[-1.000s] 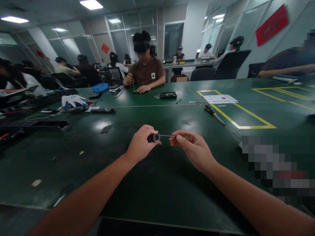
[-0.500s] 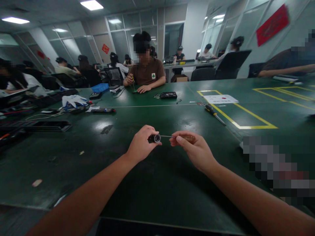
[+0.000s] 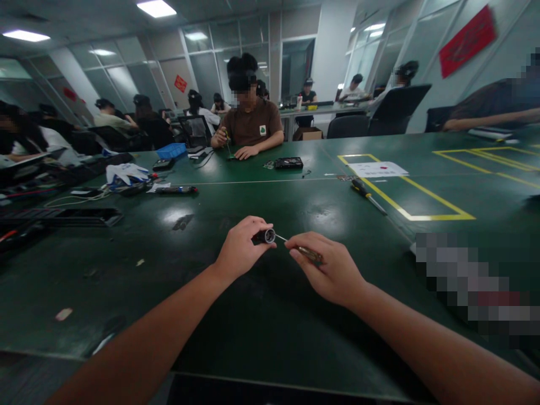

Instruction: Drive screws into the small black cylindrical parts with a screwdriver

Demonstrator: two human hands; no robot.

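Note:
Above the green table point(image 3: 253, 315), my left hand point(image 3: 238, 247) is closed around a short black cylinder point(image 3: 268, 236) with a round, ring-shaped open end facing me. It looks like part of a flashlight, but I cannot be sure. My right hand point(image 3: 331, 264) grips a small screwdriver point(image 3: 310, 253) by its brownish, see-through handle. The thin metal shaft points left, its tip at the rim of the cylinder's open end. Whether the tip is inside the rim or only touching it cannot be made out.
A yellow-black screwdriver point(image 3: 368, 196) lies beyond my right hand, near a yellow tape outline point(image 3: 439, 217) and a paper sheet point(image 3: 378, 170). White gloves point(image 3: 126, 173) and a blue tray point(image 3: 171, 151) are at the far left. A co-worker point(image 3: 253, 121) sits opposite, near a black box point(image 3: 289, 163).
My right hand has shifted slightly left and down, and the screwdriver now slants down to the right instead of lying nearly level. My left hand and the cylinder have barely moved.

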